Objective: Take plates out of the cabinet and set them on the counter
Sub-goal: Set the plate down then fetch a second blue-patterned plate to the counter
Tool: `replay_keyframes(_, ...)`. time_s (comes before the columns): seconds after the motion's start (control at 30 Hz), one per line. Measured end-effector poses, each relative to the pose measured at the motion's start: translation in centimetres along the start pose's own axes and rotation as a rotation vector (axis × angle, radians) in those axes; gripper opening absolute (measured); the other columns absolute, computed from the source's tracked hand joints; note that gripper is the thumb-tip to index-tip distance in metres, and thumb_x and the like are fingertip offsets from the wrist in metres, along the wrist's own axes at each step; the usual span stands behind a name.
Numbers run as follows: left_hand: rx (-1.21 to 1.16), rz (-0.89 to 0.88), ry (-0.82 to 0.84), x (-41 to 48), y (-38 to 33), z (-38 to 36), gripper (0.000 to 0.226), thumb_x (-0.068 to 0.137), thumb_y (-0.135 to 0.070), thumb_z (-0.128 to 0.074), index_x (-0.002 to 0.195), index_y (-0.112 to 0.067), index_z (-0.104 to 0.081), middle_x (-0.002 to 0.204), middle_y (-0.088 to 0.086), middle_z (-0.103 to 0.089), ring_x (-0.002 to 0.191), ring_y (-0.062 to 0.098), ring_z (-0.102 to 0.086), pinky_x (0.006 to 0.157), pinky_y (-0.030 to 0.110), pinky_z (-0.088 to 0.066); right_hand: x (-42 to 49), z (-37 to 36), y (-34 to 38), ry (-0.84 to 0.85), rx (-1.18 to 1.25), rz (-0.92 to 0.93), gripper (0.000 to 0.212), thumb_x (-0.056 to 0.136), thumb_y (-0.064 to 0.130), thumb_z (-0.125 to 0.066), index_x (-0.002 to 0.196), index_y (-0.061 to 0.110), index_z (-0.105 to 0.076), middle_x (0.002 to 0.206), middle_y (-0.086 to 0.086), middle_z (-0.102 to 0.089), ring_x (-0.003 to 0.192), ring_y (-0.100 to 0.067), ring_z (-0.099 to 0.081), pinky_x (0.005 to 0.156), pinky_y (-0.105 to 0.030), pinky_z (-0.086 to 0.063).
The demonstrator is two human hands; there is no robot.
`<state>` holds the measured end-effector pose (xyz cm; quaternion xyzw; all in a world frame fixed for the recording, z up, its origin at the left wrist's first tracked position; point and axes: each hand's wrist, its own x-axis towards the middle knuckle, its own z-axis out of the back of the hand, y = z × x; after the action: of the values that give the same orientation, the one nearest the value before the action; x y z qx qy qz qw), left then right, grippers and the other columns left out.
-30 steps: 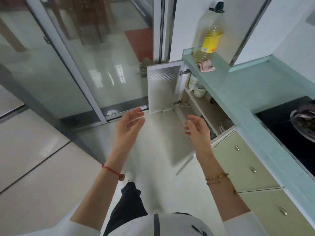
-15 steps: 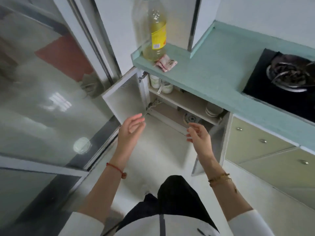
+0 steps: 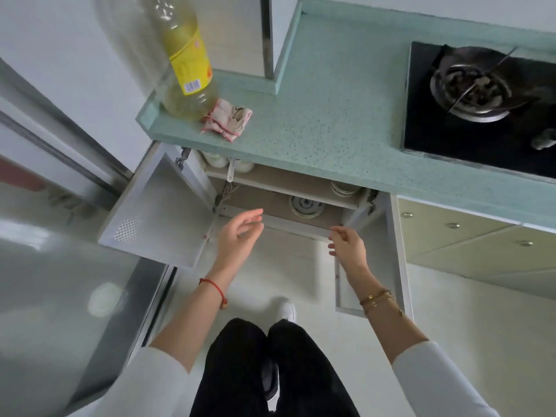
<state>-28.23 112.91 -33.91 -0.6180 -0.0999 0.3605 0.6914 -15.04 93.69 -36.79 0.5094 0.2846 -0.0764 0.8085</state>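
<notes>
The cabinet (image 3: pixel 279 183) under the mint-green counter (image 3: pixel 331 115) stands with both doors swung wide. A stack of white plates (image 3: pixel 343 188) sits at the right of its upper shelf, mostly hidden by the counter edge. A round metal dish (image 3: pixel 307 204) lies on the lower shelf. My left hand (image 3: pixel 239 236) hovers with relaxed fingers just in front of the cabinet's bottom edge and holds nothing. My right hand (image 3: pixel 349 245) is a little to the right, its fingertips at the front edge of the lower shelf, also holding nothing.
An oil bottle (image 3: pixel 186 64) and a crumpled cloth (image 3: pixel 228 117) stand on the counter's left end. A black gas hob (image 3: pixel 481 100) fills the right. The left door (image 3: pixel 156 212) and right door (image 3: pixel 370 266) jut outward. White cups (image 3: pixel 215 159) sit on the upper shelf's left. Drawers (image 3: pixel 466 236) lie right.
The view has closed in and turned onto the cabinet. Both hands have moved forward from mid-air to the cabinet's opening, the right one reaching the lower shelf's edge.
</notes>
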Motion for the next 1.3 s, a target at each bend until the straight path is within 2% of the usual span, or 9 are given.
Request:
replay_keyframes(0.17,0.062,0.002,0.044,8.5,6.2,-2.4,0.027,0.091,-0.017,-0.067,0.116,-0.024,-0.072,0.114,-0.008,-0.073,0.102,-0.002,-0.068,0.081,0.003,-0.046,9.1,-4.2,-3.9,-0.047,-0.018,-0.061,0.020,0.093,0.018,-0.052,0.108,0.013,-0.064,0.100,-0.008,-0.067,0.079,-0.023,-0.064,0.084,-0.043,-0.058)
replay_keyframes(0.33,0.153,0.025,0.091,18.0,17.2,-5.5,0.028,0.091,-0.018,-0.068,0.118,-0.021,-0.070,0.110,-0.005,-0.073,0.102,0.008,-0.069,0.088,0.014,-0.048,20.1,-9.5,-11.8,-0.080,-0.067,-0.090,0.014,0.090,0.013,-0.053,0.084,0.023,-0.061,0.089,-0.007,-0.065,0.095,-0.038,-0.067,0.095,-0.051,-0.052)
replay_keyframes(0.43,0.231,0.040,0.111,24.3,24.9,-7.9,0.028,0.091,-0.021,-0.069,0.118,-0.020,-0.069,0.103,-0.009,-0.071,0.089,0.001,-0.066,0.073,0.009,-0.048,27.5,-12.7,-17.8,-0.147,-0.043,-0.112,0.010,0.089,0.011,-0.056,0.093,0.011,-0.065,0.090,-0.012,-0.068,0.096,-0.040,-0.068,0.094,-0.053,-0.052)
replay_keyframes(0.53,0.225,0.025,0.106,31.1,32.6,-10.9,0.030,0.091,-0.016,-0.070,0.121,-0.016,-0.067,0.105,0.000,-0.070,0.087,0.014,-0.068,0.081,0.029,-0.057,35.2,-15.4,-23.1,-0.160,-0.053,-0.094,0.027,0.091,0.013,-0.054,0.114,0.001,-0.062,0.100,-0.018,-0.071,0.092,-0.034,-0.068,0.092,-0.053,-0.054)
replay_keyframes(0.73,0.252,0.003,0.107,43.5,44.4,-17.1,0.039,0.092,-0.015,-0.067,0.130,-0.014,-0.058,0.118,0.008,-0.069,0.110,0.027,-0.068,0.092,0.037,-0.057,49.4,-18.3,-29.9,-0.190,-0.111,-0.004,0.026,0.095,0.004,-0.051,0.117,-0.008,-0.057,0.078,-0.009,-0.060,0.064,-0.026,-0.057,0.057,-0.032,-0.052)
replay_keyframes(0.93,0.203,-0.093,0.093,52.0,50.0,-22.0,0.047,0.090,-0.004,-0.068,0.133,0.003,-0.052,0.127,0.023,-0.061,0.109,0.031,-0.062,0.079,0.020,-0.052,59.0,-19.7,-33.1,-0.198,-0.300,0.187,0.032,0.098,0.015,-0.049,0.122,-0.005,-0.058,0.122,-0.028,-0.063,0.112,-0.042,-0.061,0.096,-0.051,-0.049)
replay_keyframes(1.07,0.256,-0.187,0.117,55.5,51.3,-24.2,0.033,0.088,-0.018,-0.072,0.119,-0.010,-0.064,0.102,-0.007,-0.063,0.091,0.012,-0.063,0.077,0.022,-0.052,62.5,-20.9,-33.3,-0.264,-0.387,0.278,0.031,0.096,0.017,-0.051,0.122,0.002,-0.059,0.115,-0.023,-0.067,0.109,-0.039,-0.062,0.092,-0.044,-0.051)
replay_keyframes(1.17,0.378,-0.235,0.106,56.9,51.8,-25.4,0.046,0.089,-0.017,-0.070,0.130,0.000,-0.058,0.125,0.012,-0.065,0.114,0.027,-0.062,0.097,0.039,-0.052,64.2,-21.4,-33.6,-0.288,-0.434,0.286,0.033,0.094,0.017,-0.054,0.121,0.000,-0.059,0.115,-0.024,-0.067,0.112,-0.037,-0.059,0.091,-0.039,-0.049)
replay_keyframes(1.3,0.552,-0.293,0.182,57.7,51.7,-26.3,0.032,0.083,-0.011,-0.067,0.115,-0.009,-0.068,0.119,0.013,-0.072,0.113,0.029,-0.065,0.090,0.024,-0.049,65.2,-21.5,-33.9,-0.305,-0.429,0.281,0.029,0.088,0.009,-0.058,0.115,-0.002,-0.061,0.112,-0.024,-0.068,0.106,-0.036,-0.063,0.074,-0.027,-0.041)
